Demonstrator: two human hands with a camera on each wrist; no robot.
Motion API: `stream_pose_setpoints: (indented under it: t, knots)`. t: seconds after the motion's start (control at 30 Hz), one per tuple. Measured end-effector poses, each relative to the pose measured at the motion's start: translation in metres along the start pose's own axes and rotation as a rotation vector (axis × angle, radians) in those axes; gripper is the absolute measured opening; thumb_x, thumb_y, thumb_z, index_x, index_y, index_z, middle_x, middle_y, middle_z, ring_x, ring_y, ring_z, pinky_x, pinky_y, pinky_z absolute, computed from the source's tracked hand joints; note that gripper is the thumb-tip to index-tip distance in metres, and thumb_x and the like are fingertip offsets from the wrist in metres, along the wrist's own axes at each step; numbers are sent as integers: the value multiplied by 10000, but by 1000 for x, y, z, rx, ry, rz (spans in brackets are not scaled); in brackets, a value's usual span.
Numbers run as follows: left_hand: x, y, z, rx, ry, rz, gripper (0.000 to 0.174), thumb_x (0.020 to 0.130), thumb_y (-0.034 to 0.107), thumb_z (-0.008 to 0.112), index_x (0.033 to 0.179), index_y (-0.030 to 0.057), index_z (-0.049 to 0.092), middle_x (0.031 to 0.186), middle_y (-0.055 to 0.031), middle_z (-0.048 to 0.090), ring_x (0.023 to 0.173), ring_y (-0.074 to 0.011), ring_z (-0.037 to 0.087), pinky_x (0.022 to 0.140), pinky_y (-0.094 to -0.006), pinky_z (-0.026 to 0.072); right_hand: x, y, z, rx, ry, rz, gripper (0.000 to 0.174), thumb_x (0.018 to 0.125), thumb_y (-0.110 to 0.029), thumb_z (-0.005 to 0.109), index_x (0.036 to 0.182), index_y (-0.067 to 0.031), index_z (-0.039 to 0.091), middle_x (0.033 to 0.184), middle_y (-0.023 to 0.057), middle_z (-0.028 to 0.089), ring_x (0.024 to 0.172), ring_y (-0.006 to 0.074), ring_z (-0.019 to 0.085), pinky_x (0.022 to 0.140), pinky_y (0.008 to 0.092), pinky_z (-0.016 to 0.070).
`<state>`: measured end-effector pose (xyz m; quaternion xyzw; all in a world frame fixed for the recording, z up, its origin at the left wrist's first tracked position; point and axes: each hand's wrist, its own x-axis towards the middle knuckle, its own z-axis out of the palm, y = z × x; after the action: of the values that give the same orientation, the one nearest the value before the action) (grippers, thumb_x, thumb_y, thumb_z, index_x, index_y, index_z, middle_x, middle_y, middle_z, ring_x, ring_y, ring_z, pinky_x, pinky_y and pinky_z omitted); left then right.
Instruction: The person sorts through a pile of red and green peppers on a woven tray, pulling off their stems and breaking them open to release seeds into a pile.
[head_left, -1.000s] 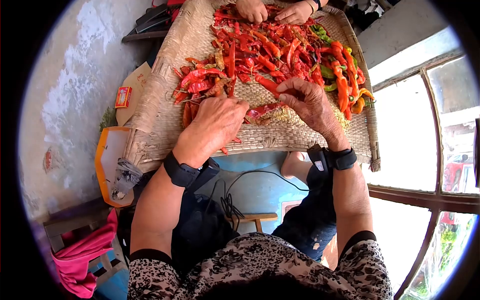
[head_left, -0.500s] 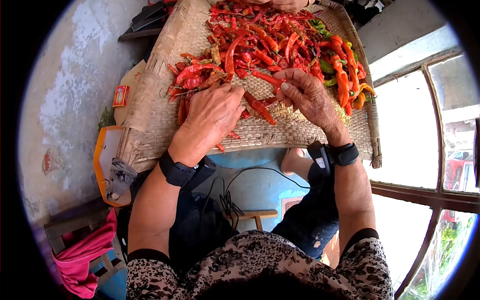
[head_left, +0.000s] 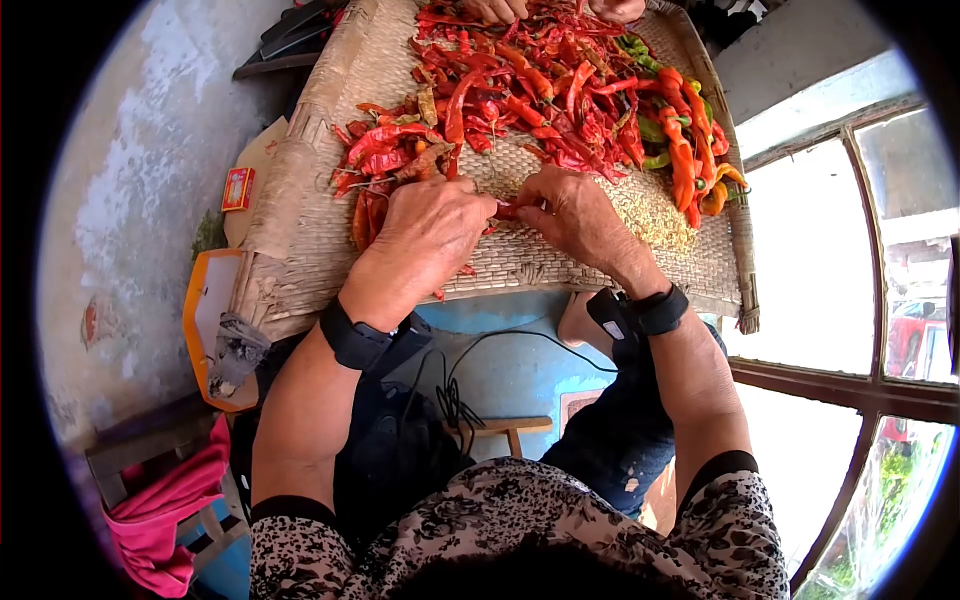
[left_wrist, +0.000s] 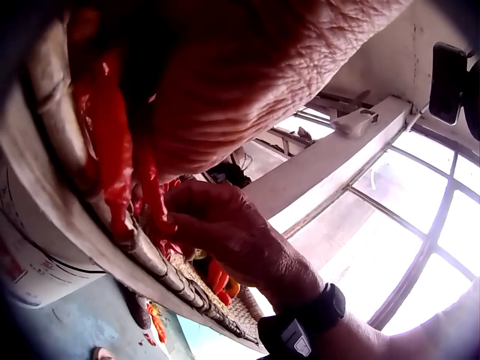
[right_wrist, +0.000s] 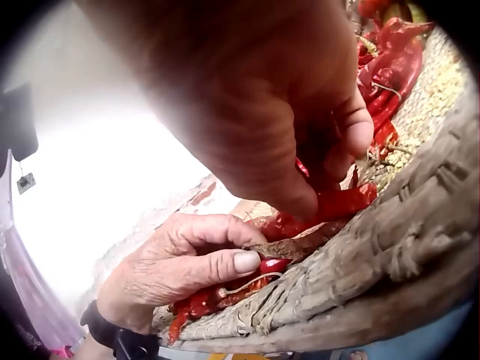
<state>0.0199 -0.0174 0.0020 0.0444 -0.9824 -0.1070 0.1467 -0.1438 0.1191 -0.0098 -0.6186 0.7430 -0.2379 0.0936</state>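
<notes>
In the head view my left hand [head_left: 425, 230] rests low over the near part of a woven tray [head_left: 480, 275]. The right wrist view shows its thumb and fingers pinching a wrinkled, brownish-red chili pepper [right_wrist: 304, 244]. Close beside it, my right hand [head_left: 580, 218] has its fingers bent around the other end of the dark red chili [head_left: 507, 211] spanning the gap between both hands. A bright red pepper [right_wrist: 349, 201] lies at the right fingertips in the right wrist view. Red chilies [left_wrist: 112, 142] hang near my left palm in the left wrist view.
Red chilies [head_left: 490, 90] are heaped across the tray, with orange and green peppers [head_left: 690, 150] at its right. Pale seeds [head_left: 655, 218] lie nearby. Another person's hands [head_left: 495, 10] work at the far edge. A window [head_left: 800, 260] stands right, an orange-edged box [head_left: 205, 320] left.
My right hand has left a red pepper on the heap and come down and left to the chili at my left hand. The left hand has barely moved. The other person's hands have moved apart.
</notes>
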Motion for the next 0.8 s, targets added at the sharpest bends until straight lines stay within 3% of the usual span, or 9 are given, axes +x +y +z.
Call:
stream_pose_setpoints:
  t: [0.07,0.17,0.2,0.27,0.37,0.4,0.47,0.57,0.8]
  knots:
    - [0,0,-2,-11,26,16,98,797,64,606,708,37,577,692,-122,558,683,-312,612,587,-404,488,3,-2,-10,200,-51,119,159,856,-126,681,956,-4,660,838,84,664,734,158,634,672,295,505]
    - [-2,-1,-2,-33,53,48,88,787,59,601,707,37,574,686,-125,555,680,-309,609,588,-407,486,7,8,-34,322,59,248,142,880,-117,657,979,-16,658,792,-3,628,705,70,561,642,246,474]
    - [-2,-1,-3,-35,54,45,88,787,59,601,707,37,574,686,-125,555,680,-309,609,588,-407,486,11,15,-35,503,294,280,230,890,-134,646,1072,6,634,792,1,629,702,82,565,657,255,485]
    - [-2,0,-4,-2,34,48,90,789,57,595,705,35,570,685,-126,554,685,-307,608,588,-409,485,11,27,-42,369,700,328,287,852,-140,685,1091,8,629,818,88,667,715,151,642,646,287,524]
    - [-2,-1,-3,-20,33,62,97,798,58,585,706,33,568,684,-127,554,695,-306,608,592,-409,486,4,29,-42,-5,543,183,319,847,-148,686,1128,-11,619,853,101,652,711,179,644,641,307,532]
    - [-2,-2,-2,-19,30,65,97,798,58,585,706,33,568,684,-127,554,695,-306,608,592,-409,486,2,27,-36,43,331,141,315,842,-145,683,1126,-26,618,875,127,638,723,242,654,659,346,540]
    - [-2,-2,-2,-10,13,62,91,807,64,576,722,34,566,696,-128,552,699,-313,601,602,-411,483,0,17,-14,22,103,-56,290,865,-112,643,1145,-42,612,942,119,621,807,236,645,704,350,525]
    - [-1,0,-6,-47,6,33,86,818,75,570,742,35,565,710,-128,546,697,-327,591,615,-415,478,1,0,4,-128,-59,-72,236,825,-70,627,1058,-32,607,919,144,566,868,335,609,723,409,518]
    - [1,-1,-19,-101,-32,-34,102,869,113,551,871,41,623,772,-137,578,733,-351,596,642,-439,476,4,3,8,-198,4,-99,169,841,-96,606,1002,-46,603,921,169,593,809,365,637,673,445,527]
